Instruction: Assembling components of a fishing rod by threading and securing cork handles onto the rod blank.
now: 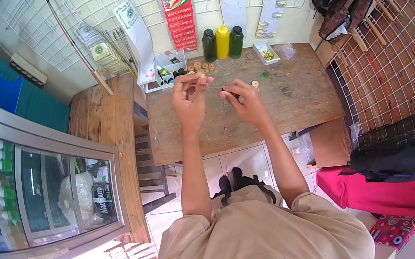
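Note:
My left hand is raised over the wooden table, thumb and fingers pinching a small yellow piece whose kind is too small to make out. Close by on its right, my right hand is closed in a pinch on a thin reddish line. That line hangs past the table's front edge toward the floor. Something small and dark shows at the right fingertips. The two hands are apart. Beside the right hand sits a small pale spool.
Behind my hands stand several small wooden spools, a white box of small items and a white tray of colourful bits. A yellow squeeze bottle stands between two dark green bottles. A glass cabinet flanks me on the left.

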Motion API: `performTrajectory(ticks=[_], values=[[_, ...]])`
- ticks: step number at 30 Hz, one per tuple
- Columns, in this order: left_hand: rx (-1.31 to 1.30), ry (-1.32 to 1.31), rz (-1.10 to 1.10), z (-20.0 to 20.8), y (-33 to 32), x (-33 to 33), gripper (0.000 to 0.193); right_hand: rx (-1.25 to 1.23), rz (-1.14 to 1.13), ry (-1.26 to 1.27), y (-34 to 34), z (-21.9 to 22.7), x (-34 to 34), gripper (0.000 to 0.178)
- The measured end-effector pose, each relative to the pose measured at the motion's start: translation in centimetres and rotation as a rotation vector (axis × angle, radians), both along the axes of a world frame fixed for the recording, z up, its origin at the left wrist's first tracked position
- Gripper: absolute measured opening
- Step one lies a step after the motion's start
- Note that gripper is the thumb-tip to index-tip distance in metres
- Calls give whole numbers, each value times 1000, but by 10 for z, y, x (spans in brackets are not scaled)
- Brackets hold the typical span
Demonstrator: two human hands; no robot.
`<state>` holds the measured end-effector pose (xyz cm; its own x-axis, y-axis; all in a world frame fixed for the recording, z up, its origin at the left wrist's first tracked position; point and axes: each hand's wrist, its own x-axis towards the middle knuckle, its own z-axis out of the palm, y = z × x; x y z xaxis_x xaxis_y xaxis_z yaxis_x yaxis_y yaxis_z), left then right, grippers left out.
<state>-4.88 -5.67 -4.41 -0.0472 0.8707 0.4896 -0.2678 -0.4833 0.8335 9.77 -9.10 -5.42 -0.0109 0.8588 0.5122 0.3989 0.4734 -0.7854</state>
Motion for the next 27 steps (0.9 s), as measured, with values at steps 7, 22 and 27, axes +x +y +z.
performTrajectory(ticks=[7, 22, 27], values=[[-27, -12, 5, -1, -16, 17, 16, 83, 13, -45, -8, 7, 14, 7], [-27, 14, 2, 0, -38, 60, 22, 5, -6, 39, -27, 5, 51, 8], [-19, 6, -25, 3, -35, 60, 22, 6, -38, 11, -25, 6, 49, 8]])
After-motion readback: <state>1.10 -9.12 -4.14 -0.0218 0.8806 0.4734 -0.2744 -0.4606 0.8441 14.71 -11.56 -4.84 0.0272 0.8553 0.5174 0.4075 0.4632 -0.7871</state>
